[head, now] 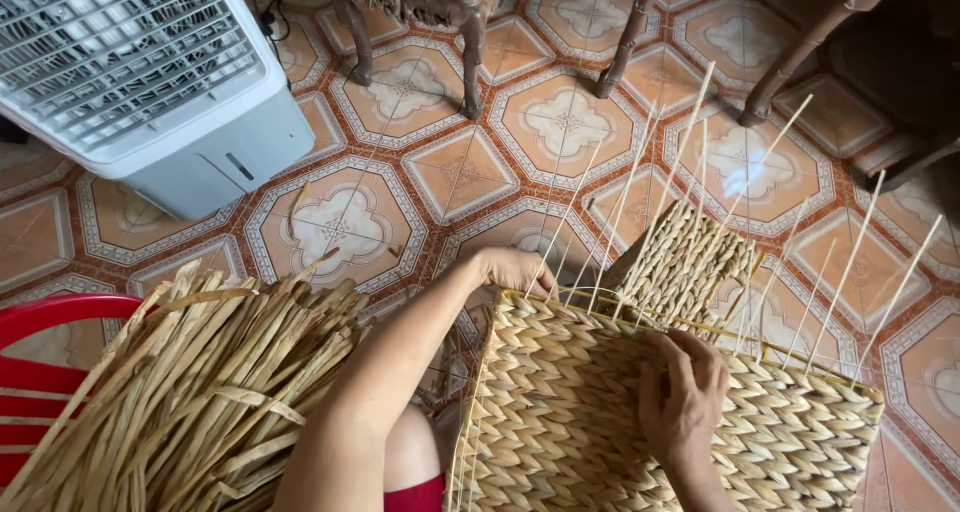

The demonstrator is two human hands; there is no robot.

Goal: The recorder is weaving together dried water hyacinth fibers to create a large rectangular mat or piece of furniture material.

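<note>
Straw-coloured strands fill both grips: the left hand (515, 270) curls its fingers over the top edge of a half-woven rectangular basket of plaited dried grass (610, 422), and the right hand (685, 392) presses its bent fingers into the weave near thin upright stakes (690, 152). Just left lies a bundle of loose dried grass (190, 392) on a red plastic chair (45, 317), over the patterned tile floor (450, 172).

Even, soft daylight, moderately bright, no hard shadows. Slight sheen on the tiled floor (440, 172) toward upper right. Top-right corner falls dark (under the wooden furniture (880, 42)). Focus sharp on the woven basket (600, 412); thin upright stakes (700, 152) slightly soft. Mild wide-angle stretch at edges.
</note>
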